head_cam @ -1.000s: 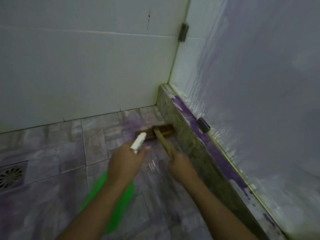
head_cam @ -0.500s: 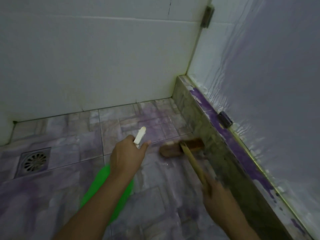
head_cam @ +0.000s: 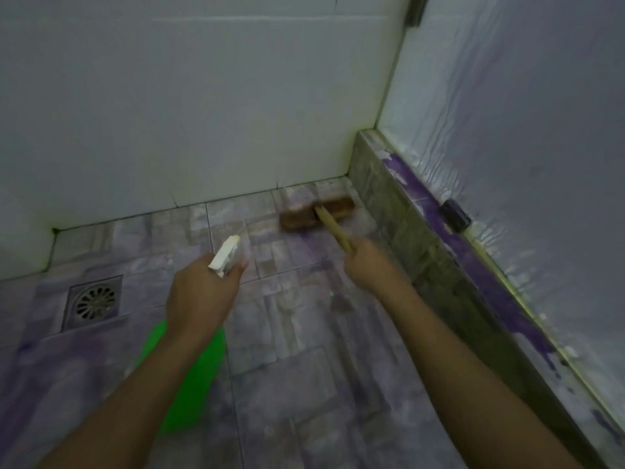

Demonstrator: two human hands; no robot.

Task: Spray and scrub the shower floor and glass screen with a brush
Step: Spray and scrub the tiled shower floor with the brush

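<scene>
Right hand [head_cam: 370, 265] is wrapped round the wooden handle of the brown scrubbing brush [head_cam: 316, 214], whose head sits on the purple-stained tiled shower floor [head_cam: 304, 350] in the far corner, beside the low tiled kerb [head_cam: 422, 258] under the streaked glass screen [head_cam: 524, 164]. Left hand [head_cam: 199, 299] grips the green spray bottle [head_cam: 189, 377], white nozzle pointing forward, near the round metal floor drain [head_cam: 94, 302].

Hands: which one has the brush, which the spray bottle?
The right hand grips the brush by its wooden handle, head down on the floor near the corner. The left hand holds the green spray bottle.
</scene>
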